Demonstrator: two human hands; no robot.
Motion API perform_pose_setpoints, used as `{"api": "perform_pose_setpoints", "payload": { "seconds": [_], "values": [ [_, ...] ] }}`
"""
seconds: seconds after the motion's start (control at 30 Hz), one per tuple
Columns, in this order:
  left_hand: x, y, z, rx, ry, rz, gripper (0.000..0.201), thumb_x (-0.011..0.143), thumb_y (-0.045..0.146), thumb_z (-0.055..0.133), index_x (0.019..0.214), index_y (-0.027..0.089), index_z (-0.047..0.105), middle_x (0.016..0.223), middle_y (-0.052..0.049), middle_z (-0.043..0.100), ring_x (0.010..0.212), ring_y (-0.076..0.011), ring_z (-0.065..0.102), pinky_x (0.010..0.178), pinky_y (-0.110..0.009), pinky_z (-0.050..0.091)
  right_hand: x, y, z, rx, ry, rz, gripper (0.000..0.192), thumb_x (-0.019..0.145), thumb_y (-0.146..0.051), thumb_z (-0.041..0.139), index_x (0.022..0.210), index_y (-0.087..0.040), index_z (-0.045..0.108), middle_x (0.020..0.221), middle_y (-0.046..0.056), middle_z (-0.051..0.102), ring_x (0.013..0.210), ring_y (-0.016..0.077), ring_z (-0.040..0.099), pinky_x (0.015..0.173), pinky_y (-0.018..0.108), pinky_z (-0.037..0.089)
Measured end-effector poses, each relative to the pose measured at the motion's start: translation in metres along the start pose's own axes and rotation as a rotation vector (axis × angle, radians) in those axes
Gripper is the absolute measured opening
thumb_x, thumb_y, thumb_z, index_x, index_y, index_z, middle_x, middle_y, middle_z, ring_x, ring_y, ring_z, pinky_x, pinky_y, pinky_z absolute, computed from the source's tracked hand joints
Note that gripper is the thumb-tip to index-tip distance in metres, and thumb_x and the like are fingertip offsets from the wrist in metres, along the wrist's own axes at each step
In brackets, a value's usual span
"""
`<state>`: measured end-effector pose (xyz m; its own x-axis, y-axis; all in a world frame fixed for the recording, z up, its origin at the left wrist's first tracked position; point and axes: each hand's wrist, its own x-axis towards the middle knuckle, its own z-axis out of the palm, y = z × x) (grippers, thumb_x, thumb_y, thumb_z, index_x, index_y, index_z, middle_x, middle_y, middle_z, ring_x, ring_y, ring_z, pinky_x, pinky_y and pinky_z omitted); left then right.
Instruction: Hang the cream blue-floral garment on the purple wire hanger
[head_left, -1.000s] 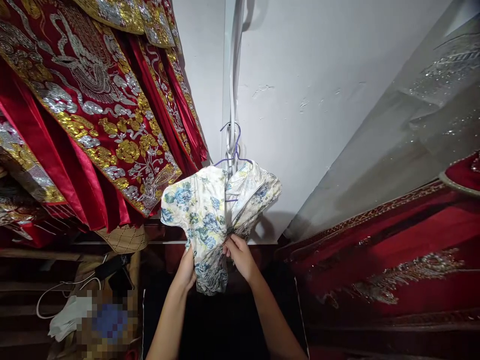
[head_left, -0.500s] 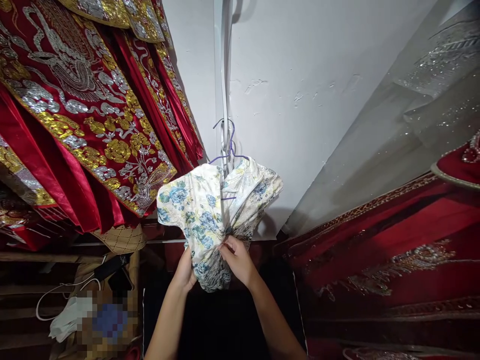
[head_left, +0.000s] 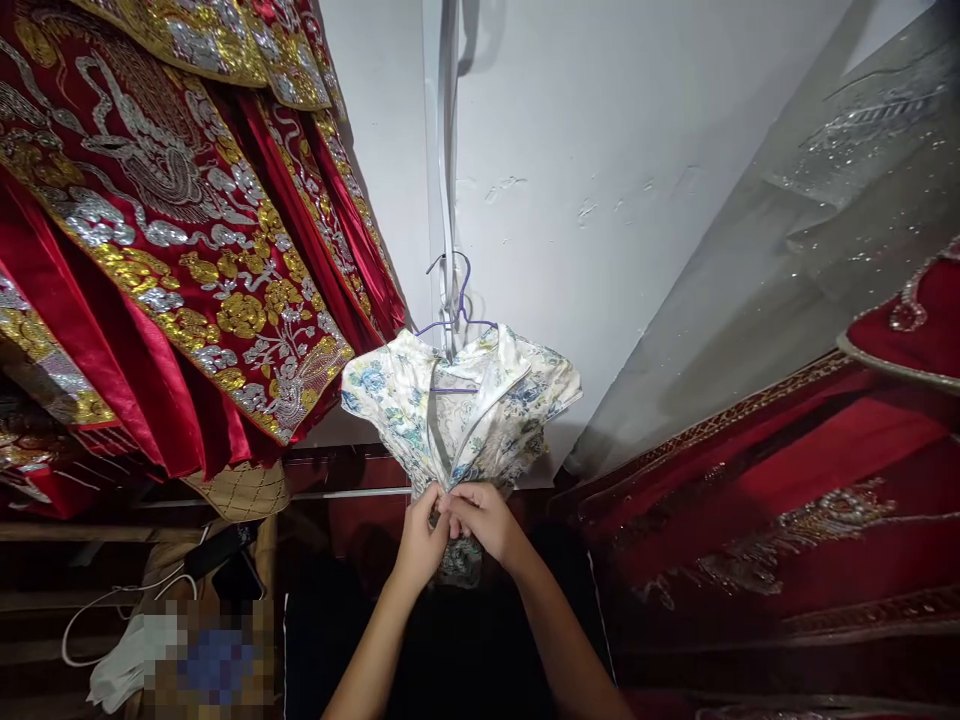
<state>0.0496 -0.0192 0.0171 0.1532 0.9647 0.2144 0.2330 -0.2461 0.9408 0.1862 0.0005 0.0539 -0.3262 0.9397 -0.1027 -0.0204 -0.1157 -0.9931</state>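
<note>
Head view, left to right. Red satin costume panel with gold and silver embroidery [head_left: 244,315]: its lower edge comes just beside the garment's near sleeve; raised threadwork would probably snag loose cloth, so little room to swing that way.

Left hand [head_left: 421,535]: thumb and fingers closed in a pinch at the front opening of the white short-sleeved blouse with blue floral print [head_left: 514,395]. Blouse hangs by its shoulders, neck open, on a thin purple hanger [head_left: 463,308]; the front narrows to a V at the hands, bunched cloth below. Handling, judged: light, soft, limp, crinkly, not very slippery. Best hold is the two front edges, pulled gently, since hard tugging could drag the shoulders off.

Right hand [head_left: 484,518]: pinched likewise, fingertips meeting the left's; what exactly sits between the tips is too small to tell.

Flat white wall [head_left: 592,130] behind and rightward: more room on this side. Beyond it, sheer greyish fabric with glittering beads [head_left: 697,310], then deep-red beaded cloth [head_left: 847,420], well apart from the blouse.
</note>
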Motion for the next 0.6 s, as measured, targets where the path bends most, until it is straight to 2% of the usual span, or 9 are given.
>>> {"api": "perform_pose_setpoints", "payload": {
  "seconds": [0.07, 0.1, 0.17, 0.27, 0.33, 0.43, 0.5, 0.57, 0.6],
  "values": [
    [0.005, 0.005, 0.002, 0.021, -0.012, 0.01, 0.022, 0.093, 0.031, 0.052, 0.075, 0.018, 0.05, 0.067, 0.002, 0.05, 0.062, -0.0131, 0.046, 0.058, -0.023, 0.034, 0.006, -0.027, -0.012, 0.044, 0.095, -0.016, 0.023, 0.081, -0.036, 0.062, 0.073, -0.016, 0.07, 0.048, -0.002, 0.056, 0.041, 0.0098, 0.043, 0.043, 0.024, 0.03],
    [0.006, 0.007, 0.003, 0.041, -0.018, 0.017, 0.023, 0.092, 0.032, 0.053, 0.074, 0.018, 0.05, 0.067, 0.002, 0.049, 0.062, -0.0132, 0.045, 0.058, -0.023, 0.032, 0.011, -0.045, -0.02, 0.07, 0.176, -0.038, 0.024, 0.08, -0.039, 0.064, 0.073, -0.016, 0.07, 0.048, -0.002, 0.054, 0.041, 0.0091, 0.041, 0.042, 0.023, 0.029],
    [0.005, 0.009, 0.007, 0.093, -0.03, 0.032, 0.024, 0.091, 0.032, 0.055, 0.071, 0.019, 0.048, 0.066, 0.001, 0.047, 0.062, -0.014, 0.044, 0.058, -0.024, 0.031, 0.024, -0.088, -0.032, 0.058, 0.253, -0.117, 0.031, 0.08, -0.045, 0.068, 0.072, -0.016, 0.069, 0.05, -0.002, 0.053, 0.042, 0.0079, 0.037, 0.042, 0.024, 0.03],
    [0.003, 0.009, 0.012, 0.171, -0.043, 0.069, 0.022, 0.091, 0.029, 0.053, 0.072, 0.02, 0.048, 0.066, 0.0, 0.048, 0.063, -0.0157, 0.045, 0.06, -0.026, 0.031, 0.044, -0.149, -0.038, 0.114, 0.277, -0.277, 0.03, 0.075, -0.044, 0.074, 0.075, -0.015, 0.07, 0.053, -0.001, 0.054, 0.044, 0.0075, 0.04, 0.041, 0.022, 0.029],
    [0.005, 0.01, 0.011, 0.209, -0.043, 0.075, 0.02, 0.089, 0.027, 0.054, 0.072, 0.02, 0.049, 0.066, 0.0, 0.048, 0.062, -0.016, 0.045, 0.06, -0.027, 0.031, 0.051, -0.172, -0.032, 0.1, 0.297, -0.359, 0.029, 0.077, -0.043, 0.071, 0.076, -0.014, 0.069, 0.052, -0.001, 0.055, 0.044, 0.0078, 0.041, 0.041, 0.022, 0.028],
    [0.02, 0.027, -0.001, 0.194, -0.044, 0.071, 0.015, 0.087, 0.028, 0.059, 0.075, 0.02, 0.054, 0.068, 0.0, 0.052, 0.062, -0.016, 0.048, 0.06, -0.027, 0.033, 0.047, -0.175, -0.021, 0.056, 0.278, -0.427, 0.026, 0.083, -0.041, 0.064, 0.078, -0.016, 0.068, 0.051, -0.001, 0.055, 0.044, 0.0088, 0.043, 0.042, 0.022, 0.03],
    [0.04, 0.054, -0.016, 0.105, 0.011, 0.134, 0.01, 0.088, 0.029, 0.061, 0.092, 0.02, 0.059, 0.077, -0.001, 0.059, 0.07, -0.017, 0.054, 0.066, -0.027, 0.04, 0.037, -0.167, -0.018, 0.021, 0.256, -0.439, 0.024, 0.085, -0.039, 0.06, 0.077, -0.017, 0.066, 0.051, -0.001, 0.055, 0.045, 0.0095, 0.044, 0.043, 0.022, 0.032],
    [0.064, 0.089, -0.033, 0.006, 0.118, 0.267, 0.033, 0.093, 0.03, 0.057, 0.124, 0.021, 0.053, 0.092, -0.004, 0.064, 0.081, -0.018, 0.059, 0.076, -0.029, 0.045, 0.028, -0.161, -0.017, -0.045, 0.251, -0.429, 0.025, 0.087, -0.039, 0.059, 0.076, -0.018, 0.066, 0.05, -0.001, 0.054, 0.045, 0.0099, 0.043, 0.043, 0.023, 0.031],
    [0.077, 0.107, -0.041, -0.001, 0.177, 0.344, 0.04, 0.095, 0.03, 0.054, 0.133, 0.022, 0.049, 0.094, -0.005, 0.064, 0.085, -0.0183, 0.06, 0.079, -0.029, 0.046, 0.025, -0.161, -0.017, -0.085, 0.253, -0.429, 0.025, 0.087, -0.039, 0.059, 0.076, -0.018, 0.066, 0.05, -0.001, 0.054, 0.044, 0.0098, 0.042, 0.043, 0.023, 0.031]
  ]
}}
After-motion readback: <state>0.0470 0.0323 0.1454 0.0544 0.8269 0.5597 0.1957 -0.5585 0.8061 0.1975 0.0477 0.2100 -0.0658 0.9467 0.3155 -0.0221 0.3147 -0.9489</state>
